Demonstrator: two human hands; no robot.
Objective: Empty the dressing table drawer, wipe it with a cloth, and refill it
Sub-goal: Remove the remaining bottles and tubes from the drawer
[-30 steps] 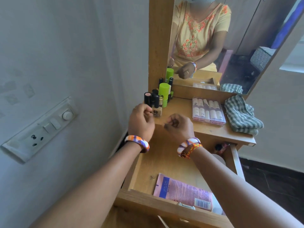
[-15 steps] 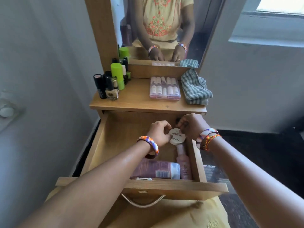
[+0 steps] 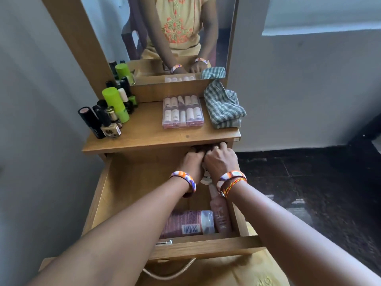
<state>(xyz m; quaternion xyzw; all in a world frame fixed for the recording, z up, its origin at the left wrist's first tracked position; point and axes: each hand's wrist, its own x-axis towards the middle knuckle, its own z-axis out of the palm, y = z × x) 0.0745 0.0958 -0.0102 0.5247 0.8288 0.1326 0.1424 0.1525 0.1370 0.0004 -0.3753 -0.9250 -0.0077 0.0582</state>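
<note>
The wooden drawer (image 3: 127, 182) of the dressing table stands pulled out. My left hand (image 3: 192, 164) and my right hand (image 3: 221, 162) sit side by side at its back right corner, fingers curled and reaching under the table top (image 3: 148, 133), which hides the fingertips. A white round container (image 3: 206, 177) shows between my wrists. A pink bottle (image 3: 185, 222) lies across the drawer's front, with a slim pink bottle (image 3: 219, 213) along the right wall. A folded green checked cloth (image 3: 223, 106) rests on the table top at the right.
On the table top stand a clear box of small tubes (image 3: 182, 111), a green tube (image 3: 115, 104) and several dark bottles (image 3: 92, 122) at the left. A mirror (image 3: 165, 27) rises behind. A wall is close on the left; dark floor (image 3: 309, 182) lies to the right.
My hands dropped from the bottles on the table top into the drawer, touched the white round container, then pushed further back under the table top. The camera tilted down.
</note>
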